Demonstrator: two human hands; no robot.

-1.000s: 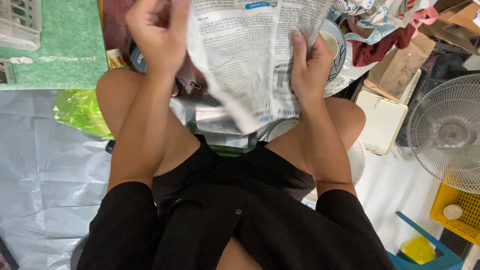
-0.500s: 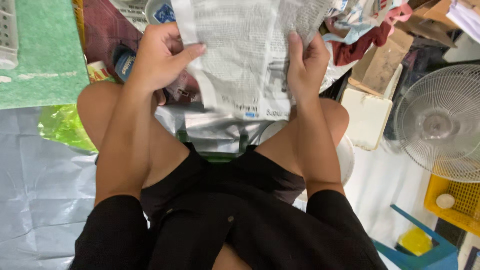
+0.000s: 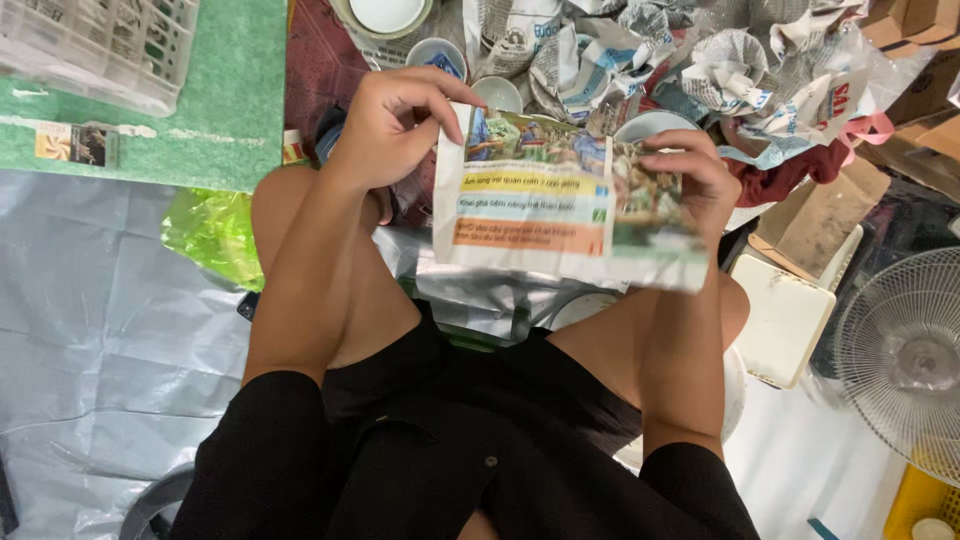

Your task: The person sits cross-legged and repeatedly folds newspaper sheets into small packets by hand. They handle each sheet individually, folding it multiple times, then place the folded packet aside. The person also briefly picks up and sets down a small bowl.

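Overhead, colourful folded newspaper (image 3: 560, 200) between hands.

Brown cardboard boxes (image 3: 820, 215) lie right of the right hand (image 3: 685, 180); a small picture label (image 3: 78, 143) sits on the green mat, far left of the left hand (image 3: 395, 125).

Fan (image 3: 905, 365) cut by right edge; newspaper's (image 3: 560, 200) lower corner blurred.

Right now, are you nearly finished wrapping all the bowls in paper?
Not nearly, I think. Done: crumpled newspaper bundles sit piled ahead. In hand: the left hand and right hand hold a folded newspaper sheet by its two sides; whether anything is inside, I cannot tell. Left: small bowls and a white plate remain bare on the floor.
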